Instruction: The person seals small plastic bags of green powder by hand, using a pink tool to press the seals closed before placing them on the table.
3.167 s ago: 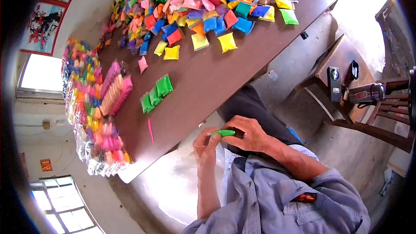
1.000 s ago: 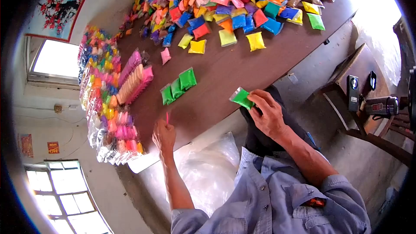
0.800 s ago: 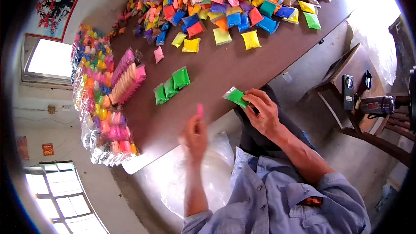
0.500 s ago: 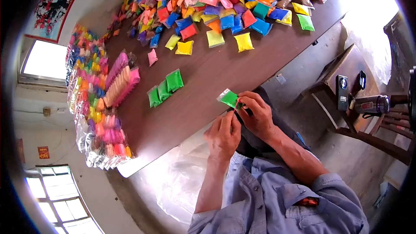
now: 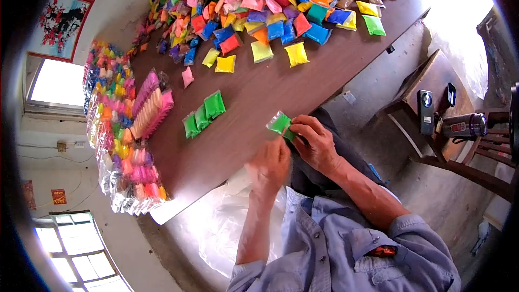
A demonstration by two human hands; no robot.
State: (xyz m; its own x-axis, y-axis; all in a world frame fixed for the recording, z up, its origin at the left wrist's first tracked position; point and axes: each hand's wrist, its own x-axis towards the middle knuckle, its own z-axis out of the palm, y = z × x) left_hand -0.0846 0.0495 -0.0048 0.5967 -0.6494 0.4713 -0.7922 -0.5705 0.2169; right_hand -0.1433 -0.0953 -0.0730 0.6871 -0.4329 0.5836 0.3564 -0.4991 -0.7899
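Observation:
My right hand (image 5: pixel 316 143) is closed on a small green packet (image 5: pixel 280 123) with a clear end, over the table's front edge. Just left of the packet and lower, my left hand (image 5: pixel 267 165) is smeared by motion, and its fingers cannot be made out. Several green packets (image 5: pixel 200 114) lie overlapping in a short row on the brown table (image 5: pixel 243 94), to the left of my hands. Farther back, a yellow packet (image 5: pixel 296 54) lies at the front of a big heap of coloured packets (image 5: pixel 259 2).
Bundled packets in clear bags (image 5: pixel 121 130) line the table's left end. A clear plastic sheet (image 5: pixel 227 227) hangs below the front edge. On the right stands a wooden stool (image 5: pixel 440 89) with a black device (image 5: pixel 426 111) and a flask (image 5: pixel 465 125).
My left hand has come away from the packet, moving slightly left and down. My right hand still holds the packet, now a little farther left. The camera view has shifted slightly.

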